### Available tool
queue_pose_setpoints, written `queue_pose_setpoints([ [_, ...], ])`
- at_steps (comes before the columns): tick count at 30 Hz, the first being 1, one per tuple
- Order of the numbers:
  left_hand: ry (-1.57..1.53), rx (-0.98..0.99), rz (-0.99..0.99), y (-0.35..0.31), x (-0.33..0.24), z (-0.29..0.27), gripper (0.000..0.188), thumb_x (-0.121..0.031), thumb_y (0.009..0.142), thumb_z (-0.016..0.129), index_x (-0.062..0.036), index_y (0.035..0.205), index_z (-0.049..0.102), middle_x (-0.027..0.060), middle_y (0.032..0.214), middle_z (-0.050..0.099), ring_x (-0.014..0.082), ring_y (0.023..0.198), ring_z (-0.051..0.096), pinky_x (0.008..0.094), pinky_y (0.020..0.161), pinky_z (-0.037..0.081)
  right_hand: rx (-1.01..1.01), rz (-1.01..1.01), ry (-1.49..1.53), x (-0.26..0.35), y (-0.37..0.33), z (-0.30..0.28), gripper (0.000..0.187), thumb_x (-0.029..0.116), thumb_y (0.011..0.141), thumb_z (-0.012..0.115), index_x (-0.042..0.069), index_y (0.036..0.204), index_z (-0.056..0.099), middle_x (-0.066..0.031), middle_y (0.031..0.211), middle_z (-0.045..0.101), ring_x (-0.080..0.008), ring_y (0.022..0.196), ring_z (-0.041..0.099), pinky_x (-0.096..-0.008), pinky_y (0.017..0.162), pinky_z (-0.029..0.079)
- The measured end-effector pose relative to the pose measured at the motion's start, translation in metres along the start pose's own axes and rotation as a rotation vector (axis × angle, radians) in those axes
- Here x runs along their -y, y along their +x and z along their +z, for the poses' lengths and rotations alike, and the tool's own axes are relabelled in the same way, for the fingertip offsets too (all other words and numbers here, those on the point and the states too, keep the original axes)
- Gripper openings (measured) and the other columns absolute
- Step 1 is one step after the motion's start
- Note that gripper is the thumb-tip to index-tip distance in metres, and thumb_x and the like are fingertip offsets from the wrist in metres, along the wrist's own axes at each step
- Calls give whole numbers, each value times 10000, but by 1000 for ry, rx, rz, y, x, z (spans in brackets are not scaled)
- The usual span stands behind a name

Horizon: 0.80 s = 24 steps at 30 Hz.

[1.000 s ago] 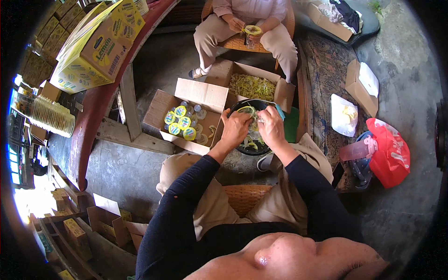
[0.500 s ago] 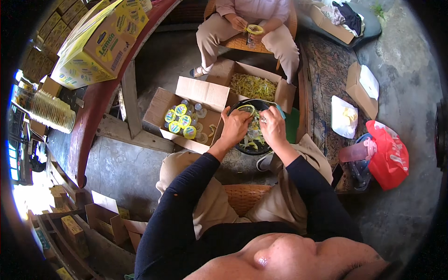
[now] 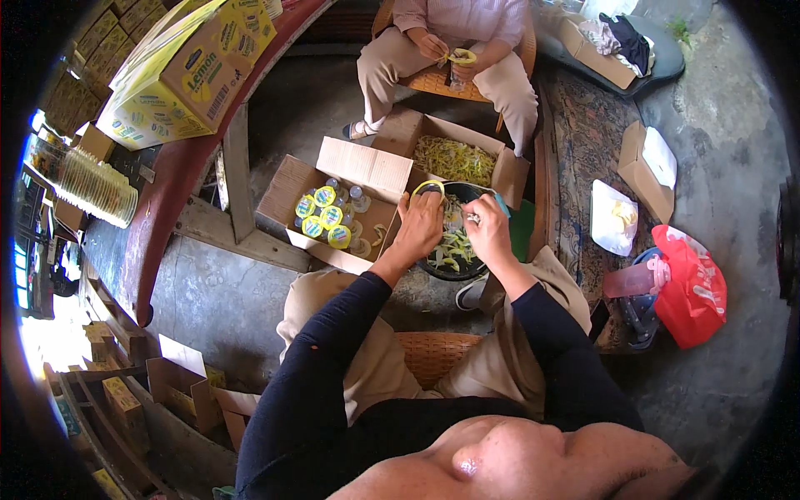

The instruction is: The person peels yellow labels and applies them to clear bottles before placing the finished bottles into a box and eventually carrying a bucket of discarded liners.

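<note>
My left hand (image 3: 419, 225) is closed around a cup with a yellow rim (image 3: 429, 187), over the left edge of a black basin (image 3: 430, 270). Above the basin's right side, my right hand (image 3: 490, 223) has its fingers pinched together on a small pale piece (image 3: 473, 217); its exact kind is not clear. A teal object (image 3: 502, 205) shows just beyond that hand. Pale and yellow-green strips (image 3: 454, 245) lie in the basin. Left of it, an open cardboard box (image 3: 277, 200) contains several clear cups with yellow printed lids (image 3: 331, 217).
Beyond the basin, another cardboard box (image 3: 515, 179) holds many yellow strips (image 3: 454, 158). A seated person (image 3: 462, 37) opposite handles a yellow-rimmed cup (image 3: 462, 57). A carpeted bench (image 3: 583, 142) at right bears a pink bottle (image 3: 637, 279) and a red bag (image 3: 693, 287). Stacked cups (image 3: 87, 185) stand left.
My hands have moved apart. The yellow-rimmed cup has shifted left with my left hand, uncovering more strips in the basin. The other person's cup has shifted slightly.
</note>
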State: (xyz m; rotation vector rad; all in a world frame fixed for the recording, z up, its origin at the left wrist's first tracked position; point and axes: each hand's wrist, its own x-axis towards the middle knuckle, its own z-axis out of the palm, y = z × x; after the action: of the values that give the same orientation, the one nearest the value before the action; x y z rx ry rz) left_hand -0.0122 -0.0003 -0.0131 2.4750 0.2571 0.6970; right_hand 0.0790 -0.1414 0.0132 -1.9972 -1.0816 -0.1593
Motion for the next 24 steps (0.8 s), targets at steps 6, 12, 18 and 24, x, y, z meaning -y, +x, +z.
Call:
queue_pose_setpoints([
  [6, 56, -5, 27, 2, -8, -4, 106, -84, 892, 489, -69, 993, 520, 112, 953, 577, 317, 1014, 530, 578, 989, 263, -66, -15, 9, -1, 6, -12, 125, -24, 719, 667, 20, 791, 574, -129, 797, 550, -340, 784, 574, -430, 682, 458],
  [12, -16, 141, -24, 1, -6, 2, 137, -94, 919, 486, -61, 1043, 533, 131, 1005, 594, 322, 1039, 535, 546, 1002, 262, -80, -77, -128, 6, 3, -6, 132, -20, 714, 674, 23, 796, 579, -122, 798, 518, -333, 823, 560, -430, 720, 460],
  [18, -2, 135, 98, -10, -17, 8, 175, -85, 907, 501, -78, 1069, 566, 87, 1024, 606, 281, 1070, 530, 524, 1027, 247, -67, -12, -149, -6, 5, -2, 143, -17, 687, 664, 14, 815, 607, -130, 795, 542, -333, 826, 577, -417, 728, 472],
  [24, 6, 100, 94, 0, -21, -10, 181, -76, 906, 515, -89, 1067, 597, 63, 1021, 608, 259, 1085, 519, 510, 1041, 241, -63, 180, 132, -22, 7, -3, 99, -14, 709, 647, -20, 806, 631, -142, 790, 613, -295, 763, 631, -370, 677, 491],
])
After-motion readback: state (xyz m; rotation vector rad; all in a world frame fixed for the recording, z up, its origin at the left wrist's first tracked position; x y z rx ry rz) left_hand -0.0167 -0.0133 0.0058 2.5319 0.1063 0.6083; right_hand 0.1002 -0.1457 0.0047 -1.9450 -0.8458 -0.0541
